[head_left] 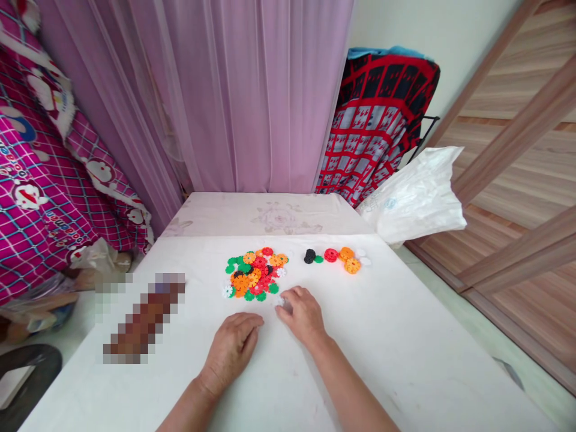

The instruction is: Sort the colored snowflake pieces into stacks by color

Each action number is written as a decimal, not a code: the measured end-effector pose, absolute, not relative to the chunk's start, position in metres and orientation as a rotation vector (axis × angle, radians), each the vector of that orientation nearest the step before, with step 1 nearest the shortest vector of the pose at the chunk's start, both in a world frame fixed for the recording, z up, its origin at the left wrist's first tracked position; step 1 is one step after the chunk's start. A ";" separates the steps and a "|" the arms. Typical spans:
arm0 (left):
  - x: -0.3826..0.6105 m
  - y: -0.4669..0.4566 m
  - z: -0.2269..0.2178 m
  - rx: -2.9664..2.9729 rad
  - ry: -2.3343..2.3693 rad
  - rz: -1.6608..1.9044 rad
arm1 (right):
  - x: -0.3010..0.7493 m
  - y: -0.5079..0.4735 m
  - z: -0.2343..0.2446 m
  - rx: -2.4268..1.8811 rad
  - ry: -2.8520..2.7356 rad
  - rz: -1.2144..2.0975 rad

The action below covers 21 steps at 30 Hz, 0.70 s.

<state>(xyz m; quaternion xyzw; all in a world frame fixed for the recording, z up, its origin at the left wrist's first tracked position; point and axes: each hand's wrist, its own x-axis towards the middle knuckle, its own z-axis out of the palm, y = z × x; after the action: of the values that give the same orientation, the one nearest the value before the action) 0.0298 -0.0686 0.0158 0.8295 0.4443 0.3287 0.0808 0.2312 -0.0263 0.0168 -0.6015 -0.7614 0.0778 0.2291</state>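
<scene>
My right hand (302,313) is at the near right edge of a pile of plastic snowflake discs (254,277). Its thumb and fingers are closed around a white snowflake disc (279,301), which they partly cover. To the left, my left hand (234,343) rests on the white table, palm down and loosely bent, its thumb a little apart from the fingers. I see nothing in it, though the palm is hidden. The pile mixes orange, red, green, black and white discs, many overlapping.
Right of the pile lie smaller groups: black discs (310,256), a green disc (319,259), a red disc (331,255), orange discs (352,265) and white discs (364,261). A blurred-out brown item (146,321) is on the left. A white plastic bag (418,195) hangs by the table's right edge.
</scene>
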 end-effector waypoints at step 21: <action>0.031 -0.061 0.012 2.341 1.458 1.084 | 0.226 0.038 0.034 -1.834 -2.084 0.121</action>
<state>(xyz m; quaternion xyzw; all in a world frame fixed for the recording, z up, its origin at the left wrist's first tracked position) 0.0309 -0.0612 0.0122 0.7868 0.4902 0.3644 0.0890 0.2264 0.0375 0.0345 -0.6493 -0.7376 0.0429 0.1803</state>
